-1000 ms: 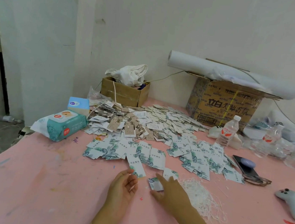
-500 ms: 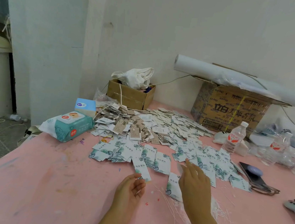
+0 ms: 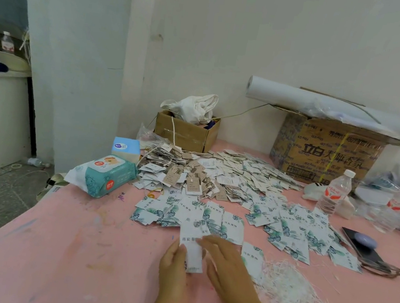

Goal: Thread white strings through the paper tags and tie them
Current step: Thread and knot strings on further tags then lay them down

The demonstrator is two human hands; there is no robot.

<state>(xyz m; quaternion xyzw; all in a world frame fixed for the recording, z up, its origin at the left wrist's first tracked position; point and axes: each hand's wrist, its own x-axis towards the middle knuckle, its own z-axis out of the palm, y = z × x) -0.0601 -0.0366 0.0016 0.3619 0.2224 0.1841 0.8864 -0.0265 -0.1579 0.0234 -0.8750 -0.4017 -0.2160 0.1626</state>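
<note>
A white paper tag [image 3: 192, 253] with a green leaf print lies near the front of the pink table [image 3: 56, 247]. My left hand [image 3: 175, 261] grips its left edge with thumb and fingers. Reaching in from the right, my right hand [image 3: 225, 262] touches the tag's top right edge with its fingertips. Another loose tag [image 3: 252, 257] lies just right of my right hand. A tangle of white strings [image 3: 292, 291] spreads on the table to the right. Behind my hands lies a row of leaf-print tags [image 3: 213, 219], with a large heap of tags [image 3: 216, 176] behind that.
A wet-wipes pack [image 3: 105, 176] and a blue tissue box [image 3: 126, 148] lie at the left. Two cardboard boxes [image 3: 186, 132] [image 3: 327, 152] stand by the wall, a paper roll [image 3: 325, 106] on one. Water bottles [image 3: 335, 192], a phone [image 3: 361, 248] and scissors [image 3: 381, 268] lie at the right.
My right hand has come back from the row of tags toward my left hand. Both hands now meet on one tag, which my left hand has taken hold of.
</note>
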